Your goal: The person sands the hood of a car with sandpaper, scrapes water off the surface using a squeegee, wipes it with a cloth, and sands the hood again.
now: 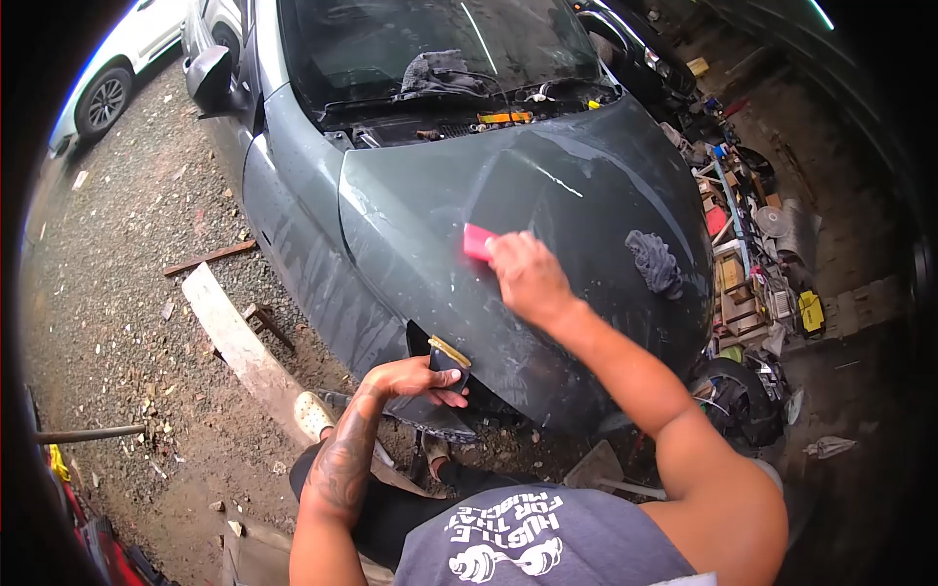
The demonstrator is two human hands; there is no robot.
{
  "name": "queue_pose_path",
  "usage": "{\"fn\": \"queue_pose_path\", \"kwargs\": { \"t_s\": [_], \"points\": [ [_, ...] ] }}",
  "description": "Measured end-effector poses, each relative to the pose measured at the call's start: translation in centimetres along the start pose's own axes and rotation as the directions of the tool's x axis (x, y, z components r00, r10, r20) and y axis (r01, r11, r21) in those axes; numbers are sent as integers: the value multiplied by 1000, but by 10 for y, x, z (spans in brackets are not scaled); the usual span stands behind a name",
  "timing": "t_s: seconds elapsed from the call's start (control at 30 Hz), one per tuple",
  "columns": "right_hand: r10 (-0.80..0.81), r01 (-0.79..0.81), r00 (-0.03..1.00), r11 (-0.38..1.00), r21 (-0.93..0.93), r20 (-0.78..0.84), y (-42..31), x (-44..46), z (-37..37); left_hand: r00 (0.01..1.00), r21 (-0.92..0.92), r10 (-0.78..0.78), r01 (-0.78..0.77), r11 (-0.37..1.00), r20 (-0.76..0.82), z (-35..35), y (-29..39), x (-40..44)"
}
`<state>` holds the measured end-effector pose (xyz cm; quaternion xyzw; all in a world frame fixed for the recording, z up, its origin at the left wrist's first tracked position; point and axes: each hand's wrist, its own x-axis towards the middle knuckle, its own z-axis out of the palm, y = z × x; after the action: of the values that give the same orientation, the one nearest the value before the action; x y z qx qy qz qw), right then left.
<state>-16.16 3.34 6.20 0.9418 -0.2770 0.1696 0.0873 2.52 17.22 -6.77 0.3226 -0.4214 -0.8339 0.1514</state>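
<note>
My right hand [531,277] is closed on a flat pink squeegee [477,241], whose edge meets the dark grey car hood [410,210]. The hood has pale smears and wet-looking patches. Lower down, near the hood's front left corner, my left hand [418,378] grips a dark sanding block [450,363] with a yellowish layer along its top edge. Its fingers curl around the block, beside the dark gap at the car's front. A crumpled grey rag [654,264] lies on the hood to the right of my right hand.
Another grey cloth [437,74] rests at the windshield base, near an orange tool [504,117]. On the left, a long pale board [234,327] lies over gravel. Tools and boxes clutter the right side, including a yellow item [811,312]. A white car [127,59] stands at upper left.
</note>
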Motion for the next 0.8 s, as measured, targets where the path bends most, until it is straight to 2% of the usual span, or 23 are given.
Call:
{"fn": "queue_pose_path", "kwargs": {
  "t_s": [0.1, 0.13, 0.17, 0.2, 0.27, 0.3, 0.33, 0.4, 0.43, 0.5, 0.57, 0.67, 0.73, 0.77, 0.8],
  "points": [
    [62, -65, 998, 994, 87, 31, -27, -5, -24, 999, 50, -33, 32, 998, 9, 2, 4, 8],
    [72, -85, 995, 980, 182, 76, -32, -1, -36, 1000, 43, -24, 23, 999, 10, 1, 6, 9],
    [67, -100, 989, 957, 272, 130, -36, 2, -45, 999, 70, -25, 22, 997, 45, -2, 8, 10],
    [29, -74, 986, 960, 270, 166, -38, 1, -55, 997, 74, -11, 5, 997, 78, -3, 6, 13],
    [105, -172, 973, 921, 348, 204, -37, -9, -71, 992, 94, -9, -3, 996, 129, -6, -12, 27],
    [243, -294, 950, 910, 294, 198, -26, -17, -79, 993, 115, -32, 19, 993, 115, -2, -9, 23],
    [436, -479, 878, 813, 332, 199, -12, -22, -89, 992, 110, -40, 26, 994, 122, -2, -15, 23],
    [469, -436, 882, 848, 302, -45, 76, -53, -81, 993, 225, -75, 53, 973, 92, 0, -19, 23],
    [604, -533, 790, 762, 366, -105, 133, -78, -77, 996, 246, -62, 46, 968, 58, 3, -19, 19],
    [808, -590, 577, 510, 626, -114, 207, -110, -77, 994, 393, -99, 108, 913, -43, 9, -23, 16],
    [930, -749, 364, 325, 577, -51, 284, -148, -75, 991, 542, -80, 125, 831, -106, 14, -18, -1],
    [958, -800, 233, 288, 527, -170, 334, -161, -50, 979, 622, -87, 186, 760, -187, 10, -22, -3],
    [947, -838, 268, 320, 442, -178, 308, -142, -44, 977, 725, -46, 186, 663, -208, 12, -20, -11],
    [938, -861, 295, 343, 376, -181, 297, -134, -41, 979, 722, -40, 176, 669, -201, 15, -20, -16],
    [878, -910, 404, 413, -21, -254, 311, -138, -40, 973, 721, -29, 190, 666, -229, 19, -19, -20]
  ]
}}
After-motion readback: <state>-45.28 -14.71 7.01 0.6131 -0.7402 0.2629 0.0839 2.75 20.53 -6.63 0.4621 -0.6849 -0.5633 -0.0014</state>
